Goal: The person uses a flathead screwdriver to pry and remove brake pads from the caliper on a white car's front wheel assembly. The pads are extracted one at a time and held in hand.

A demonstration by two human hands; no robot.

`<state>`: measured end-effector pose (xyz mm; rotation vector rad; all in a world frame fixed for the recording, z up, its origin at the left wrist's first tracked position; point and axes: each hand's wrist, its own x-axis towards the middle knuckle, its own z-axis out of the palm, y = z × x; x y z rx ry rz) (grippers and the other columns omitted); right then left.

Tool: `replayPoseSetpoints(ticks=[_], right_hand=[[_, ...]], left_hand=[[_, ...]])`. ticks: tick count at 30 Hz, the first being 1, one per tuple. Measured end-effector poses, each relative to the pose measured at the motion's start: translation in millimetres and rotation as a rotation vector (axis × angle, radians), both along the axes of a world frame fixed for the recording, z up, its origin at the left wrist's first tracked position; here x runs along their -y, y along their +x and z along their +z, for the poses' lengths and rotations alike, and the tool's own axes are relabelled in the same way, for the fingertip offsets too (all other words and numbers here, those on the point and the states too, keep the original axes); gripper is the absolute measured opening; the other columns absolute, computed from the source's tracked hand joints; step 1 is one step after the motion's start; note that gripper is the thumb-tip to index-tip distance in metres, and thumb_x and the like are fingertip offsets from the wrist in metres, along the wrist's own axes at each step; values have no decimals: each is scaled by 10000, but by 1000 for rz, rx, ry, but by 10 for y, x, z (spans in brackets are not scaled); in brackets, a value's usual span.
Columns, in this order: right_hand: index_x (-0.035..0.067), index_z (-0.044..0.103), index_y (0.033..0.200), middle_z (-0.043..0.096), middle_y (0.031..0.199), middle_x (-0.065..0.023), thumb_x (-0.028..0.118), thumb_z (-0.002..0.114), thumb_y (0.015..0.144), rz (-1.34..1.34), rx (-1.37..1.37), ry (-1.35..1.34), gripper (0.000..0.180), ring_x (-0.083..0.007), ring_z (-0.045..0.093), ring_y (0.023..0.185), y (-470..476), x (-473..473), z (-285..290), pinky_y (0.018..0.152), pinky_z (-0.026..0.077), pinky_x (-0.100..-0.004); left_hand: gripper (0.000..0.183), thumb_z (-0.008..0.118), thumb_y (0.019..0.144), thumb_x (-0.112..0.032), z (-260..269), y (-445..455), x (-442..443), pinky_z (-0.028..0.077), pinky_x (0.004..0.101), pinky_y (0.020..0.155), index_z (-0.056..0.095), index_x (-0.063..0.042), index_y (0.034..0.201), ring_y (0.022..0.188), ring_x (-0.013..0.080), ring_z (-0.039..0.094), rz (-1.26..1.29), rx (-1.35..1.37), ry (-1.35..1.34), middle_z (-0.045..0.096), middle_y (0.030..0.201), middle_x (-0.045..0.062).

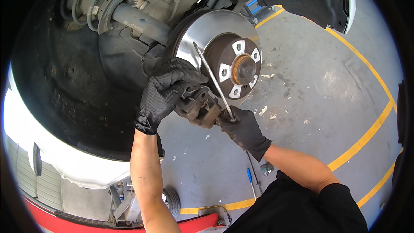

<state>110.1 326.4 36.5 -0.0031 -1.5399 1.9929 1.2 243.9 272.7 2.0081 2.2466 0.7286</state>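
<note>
My left hand (168,90), in a black textured glove, is at the upper side of a brown, dirty brake caliper (202,106), with its fingers by a thin metal clip or pad edge. My right hand (244,129), also gloved, grips the caliper's right end together with a metal pry bar or screwdriver shaft (213,76). The shaft slants up and left in front of the shiny brake disc (200,29), its tip over the disc face. Beside it is the wheel hub (245,69), with bolt holes and a rusty centre ring. What my left fingertips touch is partly hidden.
A suspension strut (139,22) with its coil spring (92,3) and the black wheel-arch liner (64,81) lie upper left. On the floor are a blue-handled screwdriver (249,176), a power tool (266,169) and a tyre (172,200). A red lift part (199,223) lies at the bottom.
</note>
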Motion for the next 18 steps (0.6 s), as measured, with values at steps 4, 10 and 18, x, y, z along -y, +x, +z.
replayPoseSetpoints(ticks=[4, 10, 18], right_hand=[[16, 685, 964, 677, 726, -161, 163, 740, 882, -8, 66, -19, 177, -315, 670, 649, 6, 2, 12, 594, 517, -381], [16, 702, 919, 684, 715, -193, 217, 742, 846, -121, 187, -77, 218, -367, 699, 657, 0, -71, 130, 623, 539, -423], [4, 709, 945, 698, 725, -180, 214, 743, 834, -221, 205, -30, 240, -306, 689, 623, -48, -57, 172, 628, 537, -406]], left_hand=[[343, 589, 751, 105, -16, -47, 108, 530, 350, 921, 754, 22, 1040, 990, 272, 679, 23, 134, 32, 720, 1036, 130], [316, 624, 801, 81, -34, 138, 34, 520, 337, 944, 766, 6, 1073, 1018, 260, 683, 65, 91, 114, 720, 1048, 128], [239, 779, 835, -3, -76, 169, 4, 549, 335, 902, 797, -60, 1066, 994, 220, 693, 79, -248, 33, 732, 1008, 75]])
